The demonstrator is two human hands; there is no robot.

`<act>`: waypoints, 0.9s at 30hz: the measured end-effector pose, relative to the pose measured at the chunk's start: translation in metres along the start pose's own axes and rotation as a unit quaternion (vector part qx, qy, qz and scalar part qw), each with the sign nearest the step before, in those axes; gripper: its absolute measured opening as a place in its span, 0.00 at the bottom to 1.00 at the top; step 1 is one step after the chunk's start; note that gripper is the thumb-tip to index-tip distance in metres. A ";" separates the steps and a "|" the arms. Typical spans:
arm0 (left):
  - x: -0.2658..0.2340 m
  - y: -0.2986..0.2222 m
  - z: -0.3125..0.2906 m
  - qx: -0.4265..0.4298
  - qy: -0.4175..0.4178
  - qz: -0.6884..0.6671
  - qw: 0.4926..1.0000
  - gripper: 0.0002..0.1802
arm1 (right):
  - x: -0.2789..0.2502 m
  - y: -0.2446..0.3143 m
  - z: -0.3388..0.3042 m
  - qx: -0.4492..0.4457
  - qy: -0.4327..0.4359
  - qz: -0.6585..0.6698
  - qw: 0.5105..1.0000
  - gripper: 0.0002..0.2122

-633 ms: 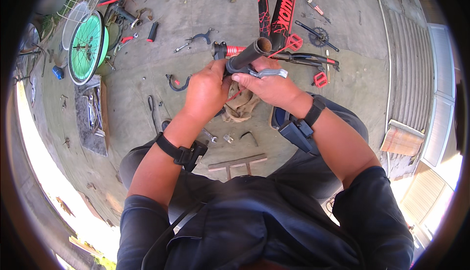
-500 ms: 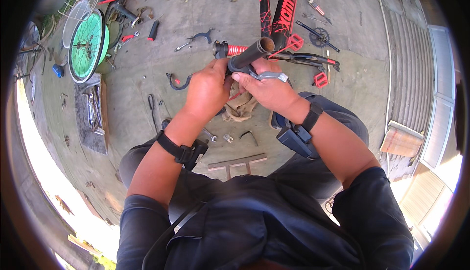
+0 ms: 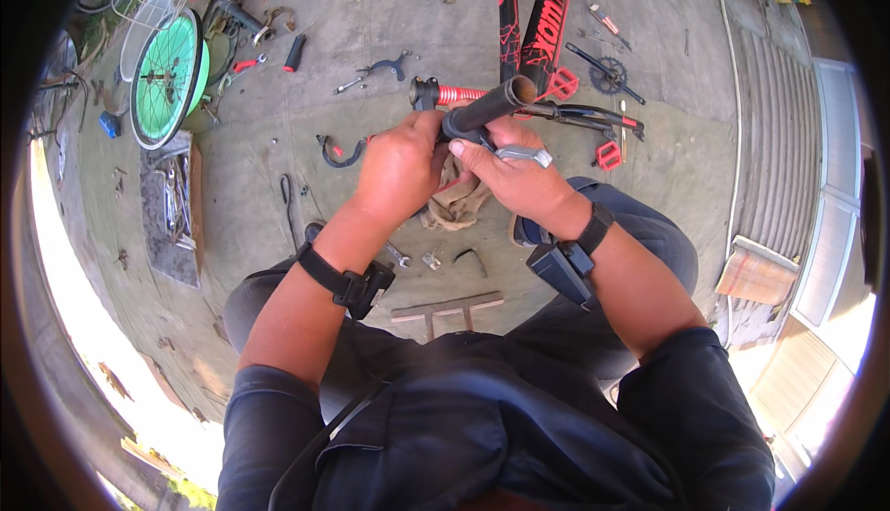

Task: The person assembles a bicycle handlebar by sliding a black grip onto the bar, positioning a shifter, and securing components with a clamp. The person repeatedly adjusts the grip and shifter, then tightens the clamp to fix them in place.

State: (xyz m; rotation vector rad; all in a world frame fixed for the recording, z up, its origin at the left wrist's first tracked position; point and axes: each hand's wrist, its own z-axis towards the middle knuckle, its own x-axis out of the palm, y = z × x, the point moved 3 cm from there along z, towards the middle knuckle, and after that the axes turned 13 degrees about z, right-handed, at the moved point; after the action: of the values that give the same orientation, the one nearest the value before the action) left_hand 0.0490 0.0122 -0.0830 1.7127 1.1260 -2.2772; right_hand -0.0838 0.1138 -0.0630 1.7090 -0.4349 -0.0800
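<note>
Leaning farther right than a moment ago, suggesting its angle is being adjusted, the black tube (image 3: 486, 111) rises between the left hand (image 3: 399, 170), curled around its lower part, and the right hand (image 3: 513, 180), gripping it beside the silver lever (image 3: 525, 153), well inside the right edge of the ground sheet (image 3: 681, 145).

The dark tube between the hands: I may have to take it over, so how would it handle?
The dark tube is probably stiff, being straight and metallic-looking. Its open, hollow end suggests less weight than a solid bar. Its round wall might twist in a loose grip.
</note>
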 end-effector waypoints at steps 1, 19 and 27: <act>0.001 0.000 0.000 0.001 -0.004 0.001 1.000 0.16 | -0.001 0.000 0.001 0.007 0.021 0.002 1.000 0.11; 0.001 0.002 0.002 0.005 -0.004 0.012 1.000 0.15 | -0.015 0.006 0.011 0.030 0.052 -0.061 0.996 0.18; 0.003 0.005 0.002 0.005 -0.017 0.023 1.000 0.16 | 0.014 -0.001 0.002 0.046 -0.059 0.052 0.996 0.18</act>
State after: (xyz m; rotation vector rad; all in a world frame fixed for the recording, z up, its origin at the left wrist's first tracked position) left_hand 0.0488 0.0087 -0.0873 1.6782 1.0609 -2.2798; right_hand -0.0715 0.1080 -0.0613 1.7749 -0.6241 -0.0860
